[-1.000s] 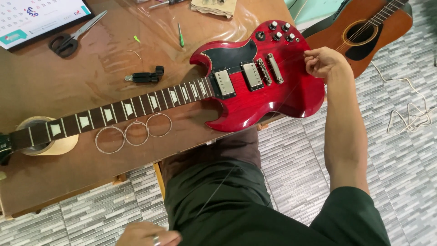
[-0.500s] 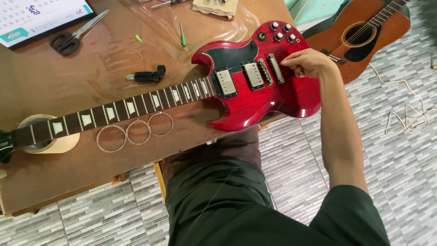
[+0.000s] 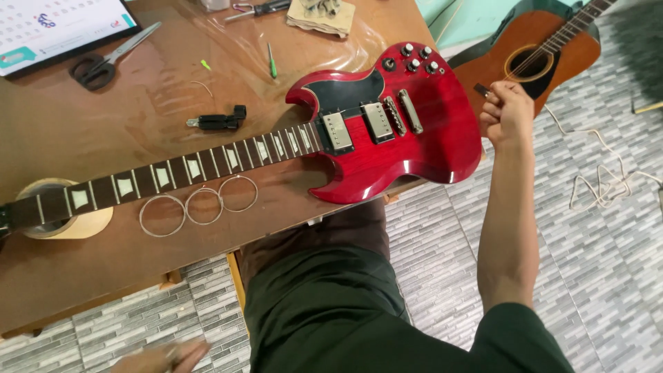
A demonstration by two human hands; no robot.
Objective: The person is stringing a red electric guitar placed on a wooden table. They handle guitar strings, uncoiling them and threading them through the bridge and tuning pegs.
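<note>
A red electric guitar [image 3: 387,131] lies flat on the brown wooden surface [image 3: 138,138], body to the right and neck [image 3: 173,173] running left, where it rests on a roll of tape [image 3: 59,221]. The body's lower right edge overhangs the surface. The right hand [image 3: 507,114] is raised just beside that edge, off the guitar, its grip pressed together into a loose fist and pinching a small dark piece [image 3: 481,90] between thumb and forefinger; what the piece is cannot be told. The left hand [image 3: 162,356] sits low at the bottom edge, blurred, well apart from the guitar; its grip cannot be told. Three coiled strings [image 3: 200,204] lie just below the neck. A black winder tool [image 3: 219,121] lies above the neck, scissors [image 3: 103,62] and a green screwdriver [image 3: 272,62] farther up. An acoustic guitar [image 3: 539,62] lies on the tiled floor [image 3: 608,276] beyond the right hand.
</note>
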